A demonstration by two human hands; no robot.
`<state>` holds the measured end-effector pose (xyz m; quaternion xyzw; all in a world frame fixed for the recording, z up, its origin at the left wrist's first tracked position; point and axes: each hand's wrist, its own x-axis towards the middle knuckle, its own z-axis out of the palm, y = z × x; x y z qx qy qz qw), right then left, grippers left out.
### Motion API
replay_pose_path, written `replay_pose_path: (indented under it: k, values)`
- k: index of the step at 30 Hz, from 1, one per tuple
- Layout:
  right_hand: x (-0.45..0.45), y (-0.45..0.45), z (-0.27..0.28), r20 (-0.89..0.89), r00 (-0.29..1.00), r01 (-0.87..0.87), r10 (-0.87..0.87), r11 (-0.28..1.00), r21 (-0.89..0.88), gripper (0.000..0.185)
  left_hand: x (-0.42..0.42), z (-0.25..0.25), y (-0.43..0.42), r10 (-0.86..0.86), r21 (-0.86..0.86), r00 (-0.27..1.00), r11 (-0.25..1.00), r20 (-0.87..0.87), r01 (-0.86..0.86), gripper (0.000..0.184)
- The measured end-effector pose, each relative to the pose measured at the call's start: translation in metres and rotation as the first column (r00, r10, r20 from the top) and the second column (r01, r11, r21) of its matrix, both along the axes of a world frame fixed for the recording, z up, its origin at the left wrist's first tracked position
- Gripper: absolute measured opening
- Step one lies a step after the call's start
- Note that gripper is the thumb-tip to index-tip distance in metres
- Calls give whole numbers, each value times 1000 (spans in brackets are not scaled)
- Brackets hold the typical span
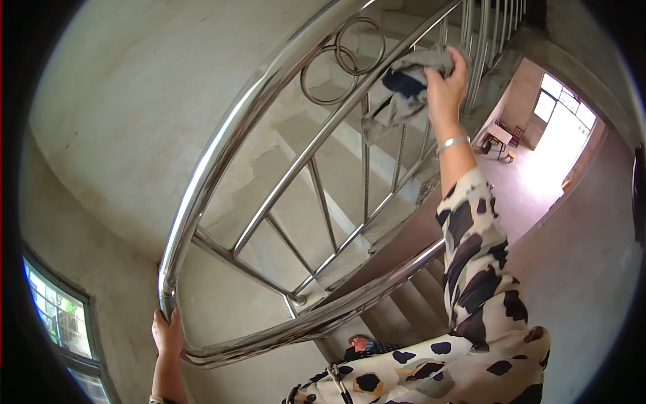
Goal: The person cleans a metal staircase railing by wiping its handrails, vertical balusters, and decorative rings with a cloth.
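Note:
My right hand is raised at the upper right, its fingers closed on a grey cloth with a dark patch. The cloth lies against the slanting middle rail of the stair railing, and its lower end hangs beside the thin bars. At the lower left, my left hand is wrapped round the shiny metal handrail where it bends. Two metal rings sit between the handrail and the middle rail, just left of the cloth.
Concrete steps rise behind the railing, and more steps descend below me. A lower handrail curves across in front of my body. To the left is a window. Far below at right, a room holds a small table.

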<state>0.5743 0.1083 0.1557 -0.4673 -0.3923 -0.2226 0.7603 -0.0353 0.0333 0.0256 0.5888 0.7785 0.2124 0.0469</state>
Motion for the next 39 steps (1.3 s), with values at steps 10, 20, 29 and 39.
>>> replay_pose_path:
  k: [10, 20, 29, 39]
  values:
    - [59, 85, -99, -64, 997, 22, -46, 940, -339, 55, -4, -8, 2, 9, 70, 999, 998, -40, -6, 37]
    - [30, 62, -332, -487, 851, -255, -196, 656, -710, 49, -14, -9, 6, 33, -36, 997, 999, 74, -30, 38]
    - [71, 50, -55, -365, 777, -514, 512, 852, 102, 48, -19, -16, 7, -27, 64, 999, 998, 32, 25, 37]
    - [187, 103, 87, -64, 985, 144, -161, 965, -221, 54, 12, 15, 2, 115, -220, 993, 969, -5, -113, 66]
